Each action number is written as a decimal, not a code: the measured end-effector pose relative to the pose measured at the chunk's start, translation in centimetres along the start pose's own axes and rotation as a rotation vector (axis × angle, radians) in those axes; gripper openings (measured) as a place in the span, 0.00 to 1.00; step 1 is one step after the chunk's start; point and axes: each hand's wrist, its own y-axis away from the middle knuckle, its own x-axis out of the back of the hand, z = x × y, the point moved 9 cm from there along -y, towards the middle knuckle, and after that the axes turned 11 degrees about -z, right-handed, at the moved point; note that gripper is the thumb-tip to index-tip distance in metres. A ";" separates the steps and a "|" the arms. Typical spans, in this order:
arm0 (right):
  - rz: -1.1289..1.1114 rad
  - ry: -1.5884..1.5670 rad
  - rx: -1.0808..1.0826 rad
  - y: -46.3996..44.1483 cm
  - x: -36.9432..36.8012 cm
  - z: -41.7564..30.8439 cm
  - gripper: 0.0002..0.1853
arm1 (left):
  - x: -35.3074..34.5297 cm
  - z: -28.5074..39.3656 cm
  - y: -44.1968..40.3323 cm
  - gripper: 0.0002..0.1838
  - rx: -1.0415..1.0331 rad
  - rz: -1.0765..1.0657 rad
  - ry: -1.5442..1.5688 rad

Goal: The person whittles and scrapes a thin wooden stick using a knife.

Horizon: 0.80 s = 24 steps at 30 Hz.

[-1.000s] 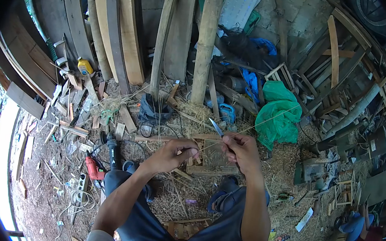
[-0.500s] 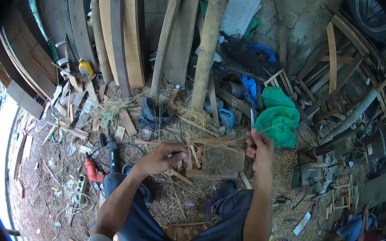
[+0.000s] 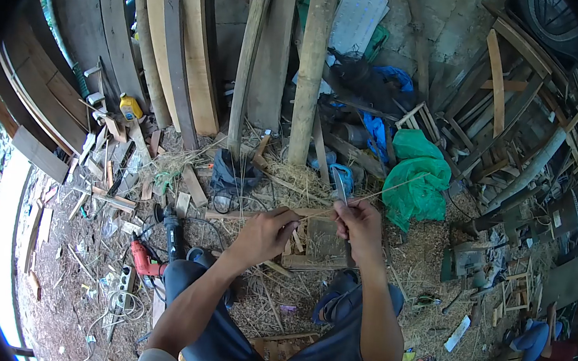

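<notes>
A thin pale strip [image 3: 403, 186] crosses the centre of the frame, pinched at its left by the left hand [image 3: 260, 236], thumb against fingers. The right hand [image 3: 361, 230], just right of centre, is closed around a knife [image 3: 339, 184], blade pointing up. Beyond sits a green plastic bag [image 3: 417, 187]; a red drill [image 3: 145, 258] lies lower left, a yellow bottle [image 3: 130, 107] upper left.

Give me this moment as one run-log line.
left hand: pinching thin strip | right hand: gripping knife, blade pointing forward | red drill: on littered floor, left side
</notes>
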 end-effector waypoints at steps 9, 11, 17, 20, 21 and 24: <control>-0.225 -0.193 -0.158 1.6 -3.6 0.4 0.15 | 0.4 0.3 0.2 0.04 0.057 0.030 0.185; -0.264 -0.243 -0.196 2.2 -4.4 0.4 0.16 | 0.3 0.1 0.4 0.04 0.054 0.032 0.186; -0.395 -0.085 -0.258 2.3 -6.2 2.4 0.14 | 0.5 1.0 1.0 0.04 0.028 0.022 0.184; -0.365 0.096 -0.211 2.1 -5.9 1.7 0.12 | 0.4 0.6 1.3 0.04 0.115 0.008 0.222; -0.349 0.076 -0.184 2.1 -5.9 1.6 0.11 | 0.4 0.7 1.3 0.04 0.094 0.015 0.226; -0.309 0.021 -0.191 2.1 -5.4 1.4 0.10 | 0.5 0.8 1.2 0.03 0.088 -0.007 0.235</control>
